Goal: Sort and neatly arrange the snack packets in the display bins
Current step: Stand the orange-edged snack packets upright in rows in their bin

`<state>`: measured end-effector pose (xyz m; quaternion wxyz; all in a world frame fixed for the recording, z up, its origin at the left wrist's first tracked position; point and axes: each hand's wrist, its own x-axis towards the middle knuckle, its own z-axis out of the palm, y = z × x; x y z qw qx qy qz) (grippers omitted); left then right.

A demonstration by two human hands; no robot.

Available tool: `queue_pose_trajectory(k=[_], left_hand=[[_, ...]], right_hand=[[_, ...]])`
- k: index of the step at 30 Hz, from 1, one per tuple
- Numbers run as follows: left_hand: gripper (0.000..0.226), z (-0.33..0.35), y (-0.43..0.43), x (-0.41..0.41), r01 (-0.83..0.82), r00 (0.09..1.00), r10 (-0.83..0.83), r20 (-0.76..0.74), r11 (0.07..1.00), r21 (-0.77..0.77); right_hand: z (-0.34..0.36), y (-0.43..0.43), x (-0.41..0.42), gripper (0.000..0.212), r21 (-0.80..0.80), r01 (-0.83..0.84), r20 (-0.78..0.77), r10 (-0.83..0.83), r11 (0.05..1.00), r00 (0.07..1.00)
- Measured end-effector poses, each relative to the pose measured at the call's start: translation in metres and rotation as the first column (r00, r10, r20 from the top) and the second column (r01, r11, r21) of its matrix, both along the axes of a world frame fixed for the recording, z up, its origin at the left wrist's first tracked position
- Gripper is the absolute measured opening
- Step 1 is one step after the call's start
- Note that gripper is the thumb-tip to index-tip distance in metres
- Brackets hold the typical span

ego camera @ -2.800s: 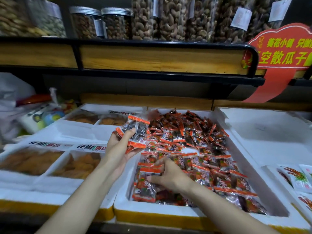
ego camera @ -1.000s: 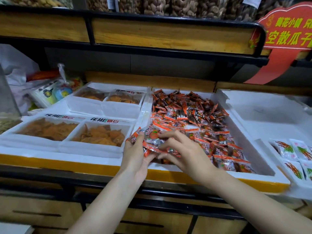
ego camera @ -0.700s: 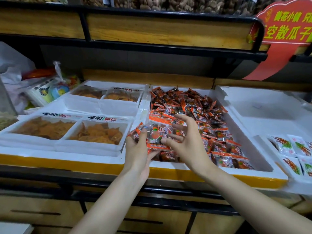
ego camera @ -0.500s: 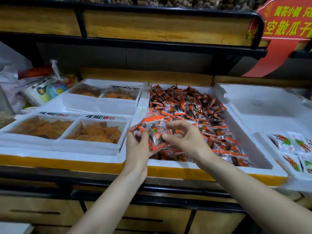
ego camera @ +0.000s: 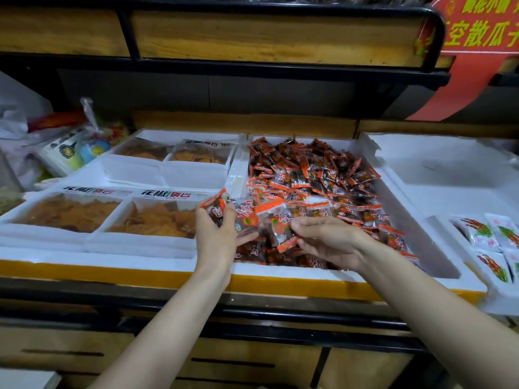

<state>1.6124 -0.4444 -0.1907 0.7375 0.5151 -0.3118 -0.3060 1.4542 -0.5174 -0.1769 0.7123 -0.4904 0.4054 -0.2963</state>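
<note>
Just now, your right hand (ego camera: 328, 242) drew back from the packet stack (ego camera: 241, 217) gripped in your left hand (ego camera: 217, 237); its curled fingers (ego camera: 311, 223) touched one packet (ego camera: 276, 227), grip unclear. Gathering continued.

Looks like a snack shop: white foam bins (ego camera: 280, 272) are sitting around the fingers (ego camera: 309, 224), snack packets (ego camera: 317, 169) are piling up just beyond them, and a red sign (ego camera: 477, 37) is hanging up to their right.

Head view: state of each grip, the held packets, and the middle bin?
Left-hand grip, holds packet stack.
Right-hand grip, pinches one packet.
Middle bin, well filled.
Back packets, jumbled.
Right-side rows, overlapped in lines.
</note>
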Motion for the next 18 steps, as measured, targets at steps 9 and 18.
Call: queue_pose_trajectory(k=[9, 18], left_hand=[[0.016, 0.001, 0.003, 0.009, -0.01, 1.0, 0.009, -0.017, 1.0, -0.023], [0.022, -0.001, 0.004, 0.009, 0.011, 1.0, -0.011, -0.027, 1.0, -0.013]], right_hand=[[-0.023, -0.006, -0.006, 0.057, -0.283, -0.259, -0.611, 0.035, 0.924, 0.791], [-0.019, -0.012, 0.009, 0.043, -0.459, -0.532, -0.816, -0.102, 0.711, 0.569]])
